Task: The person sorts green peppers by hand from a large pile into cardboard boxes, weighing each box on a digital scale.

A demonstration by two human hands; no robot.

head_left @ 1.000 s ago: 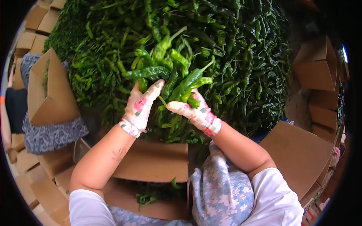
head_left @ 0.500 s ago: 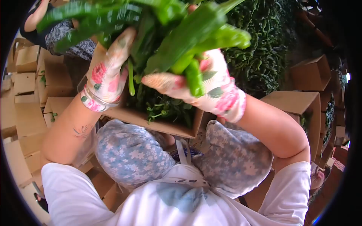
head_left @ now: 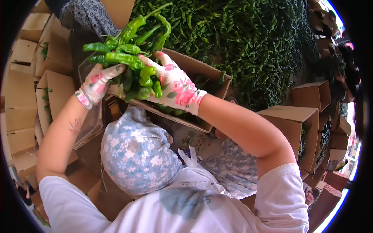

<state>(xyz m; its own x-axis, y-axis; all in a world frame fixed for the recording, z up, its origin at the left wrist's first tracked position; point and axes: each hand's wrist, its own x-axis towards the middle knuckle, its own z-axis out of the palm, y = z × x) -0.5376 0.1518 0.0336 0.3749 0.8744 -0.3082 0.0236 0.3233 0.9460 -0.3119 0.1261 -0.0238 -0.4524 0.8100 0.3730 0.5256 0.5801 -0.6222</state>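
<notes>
Between my gloved hands is a bunch of long green peppers (head_left: 123, 59), their stems pointing various ways. My left hand (head_left: 96, 82), in a floral glove, grips the bunch from its left side, thumb against the peppers. My right hand (head_left: 175, 83), in a matching glove, closes on the bunch from the right, with its fingers partly hidden behind the peppers. Below and behind the hands stands an open cardboard box (head_left: 217, 87) with more green peppers inside, set in front of my knees. Its left part is hidden by my hands and the bunch.
A large heap of green peppers (head_left: 241, 42) spreads beyond the box. Cardboard boxes stand on the left (head_left: 56, 58) and right (head_left: 289, 112), some holding peppers. A clear plastic container (head_left: 90, 126) sits beside my left forearm. Another person's patterned clothing (head_left: 91, 17) shows at upper left.
Both hands and the bunch of peppers have come down from close to the camera, shifting left over the box. My view has moved, so more of the pepper heap shows.
</notes>
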